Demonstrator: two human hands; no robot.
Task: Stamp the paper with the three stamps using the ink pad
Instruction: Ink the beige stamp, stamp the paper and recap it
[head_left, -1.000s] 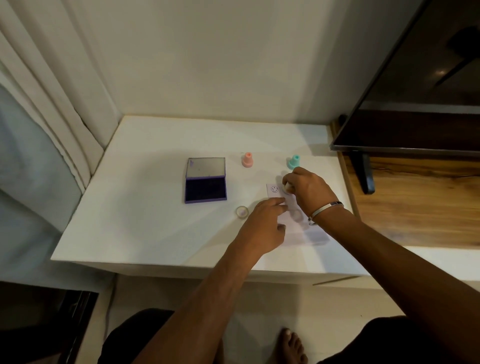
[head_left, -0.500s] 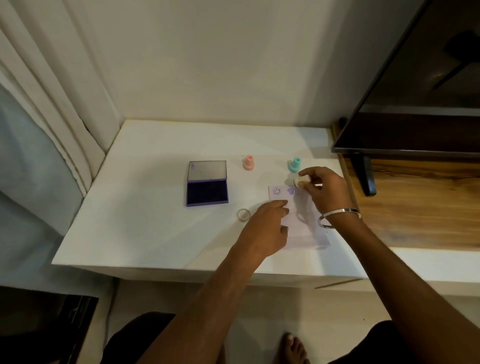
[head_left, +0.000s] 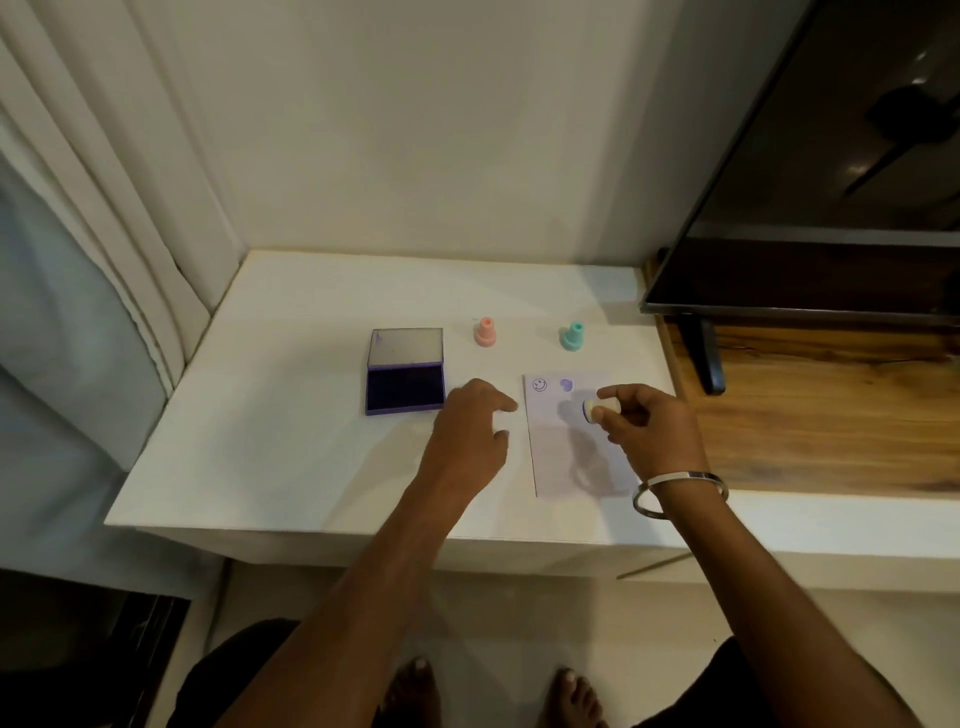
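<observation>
- So, white table (head_left: 291, 457) fills the centre of the frame; a dark screen (head_left: 831, 156) stands at upper right.
- Paper (head_left: 563, 447) lies right of centre, with two prints in its top-left corner: a smiley (head_left: 540, 385) and a purple blob (head_left: 566, 384).
- Ink pad (head_left: 405, 378) sits open, left of the paper and apart from it.
- Left hand (head_left: 470, 434) hovers between pad and paper, fingers loosely curled, holding nothing.
- Right hand (head_left: 647, 426) pinches the cream stamp (head_left: 597, 408) above the paper, inked face turned left.
- Pink stamp (head_left: 485, 332) and teal stamp (head_left: 572, 336) stand upright, above the paper in frame.
- Judgement: two prints done; next likely needs a fresh stamp.
- To do it well: pin the paper with the left hand, ink evenly, press straight down on blank paper, lift without sliding.
</observation>
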